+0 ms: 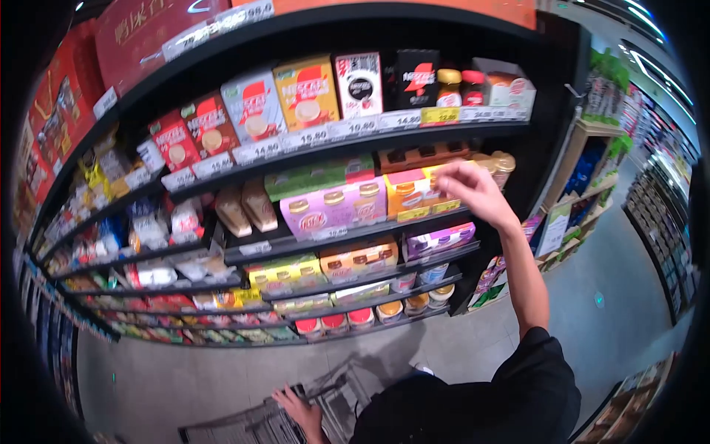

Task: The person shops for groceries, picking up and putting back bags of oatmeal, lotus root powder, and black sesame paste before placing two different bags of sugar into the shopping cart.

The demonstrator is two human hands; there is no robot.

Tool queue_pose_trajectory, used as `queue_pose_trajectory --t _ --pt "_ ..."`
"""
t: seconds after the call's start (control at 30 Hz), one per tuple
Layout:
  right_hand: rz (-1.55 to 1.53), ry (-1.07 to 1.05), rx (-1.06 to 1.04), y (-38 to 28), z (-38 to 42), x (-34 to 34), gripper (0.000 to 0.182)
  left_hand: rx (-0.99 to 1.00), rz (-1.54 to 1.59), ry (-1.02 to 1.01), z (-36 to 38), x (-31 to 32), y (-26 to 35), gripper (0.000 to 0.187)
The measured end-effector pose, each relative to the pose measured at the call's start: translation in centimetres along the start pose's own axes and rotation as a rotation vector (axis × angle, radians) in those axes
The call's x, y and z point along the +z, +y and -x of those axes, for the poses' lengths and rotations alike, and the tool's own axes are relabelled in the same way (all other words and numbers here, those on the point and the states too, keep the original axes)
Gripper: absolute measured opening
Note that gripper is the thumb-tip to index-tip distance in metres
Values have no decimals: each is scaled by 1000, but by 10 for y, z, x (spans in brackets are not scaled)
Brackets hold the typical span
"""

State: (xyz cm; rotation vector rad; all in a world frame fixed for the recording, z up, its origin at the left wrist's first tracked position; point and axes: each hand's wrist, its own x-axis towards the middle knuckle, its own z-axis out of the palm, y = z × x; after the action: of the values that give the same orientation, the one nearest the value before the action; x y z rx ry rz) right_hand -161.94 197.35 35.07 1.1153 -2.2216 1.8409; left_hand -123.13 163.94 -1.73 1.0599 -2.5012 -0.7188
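Black short fabric sleeve (pixel 543 370) nearest, my right hand (pixel 477 191) hangs loosely curled, fingers parted, before the orange jar-printed cardboard carton (pixel 411 194) on the black shelf (pixel 292 246), while my left hand (pixel 298 411), grip unclear, is at the grey wire cart (pixel 336 403).

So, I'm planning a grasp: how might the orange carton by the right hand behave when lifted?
The orange carton looks boxy, so it's probably fairly stiff. Its flat front makes rolling unlikely. Wider than tall, it should resist sideways tipping.
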Motion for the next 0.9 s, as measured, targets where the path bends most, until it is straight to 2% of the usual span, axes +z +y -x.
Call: queue_pose_trajectory --t 0.03,0.07,0.13,0.2,0.27,0.37,0.43,0.57,0.67,0.83,0.9 --pt "72 -60 44 11 10 5 21 3 -6 -3 2 5 11 96" --pt "267 -150 -15 9 16 6 21 11 -11 -5 2 7 22 96" --pt "429 -275 120 3 23 -1 24 -30 -2 -26 2 10 50 96" --pt "393 -307 6 16 27 -13 26 10 1 10 3 28 59 95" --pt "483 -351 71 15 27 -29 27 -3 2 35 2 34 81 95" --pt "617 -274 26 45 28 -53 28 15 5 37 10 47 107 94" --pt "749 -124 -182 72 32 -71 27 8 12 28 8 63 121 94" --pt "733 -54 -240 95 42 -90 28 15 29 8 11 80 151 93" --pt "712 44 -254 106 49 -95 35 45 61 -10 13 93 166 94" --pt "718 57 -160 124 62 -103 51 80 60 -23 16 116 181 95" --pt "690 58 -162 128 68 -102 51 70 61 -27 16 121 186 96"
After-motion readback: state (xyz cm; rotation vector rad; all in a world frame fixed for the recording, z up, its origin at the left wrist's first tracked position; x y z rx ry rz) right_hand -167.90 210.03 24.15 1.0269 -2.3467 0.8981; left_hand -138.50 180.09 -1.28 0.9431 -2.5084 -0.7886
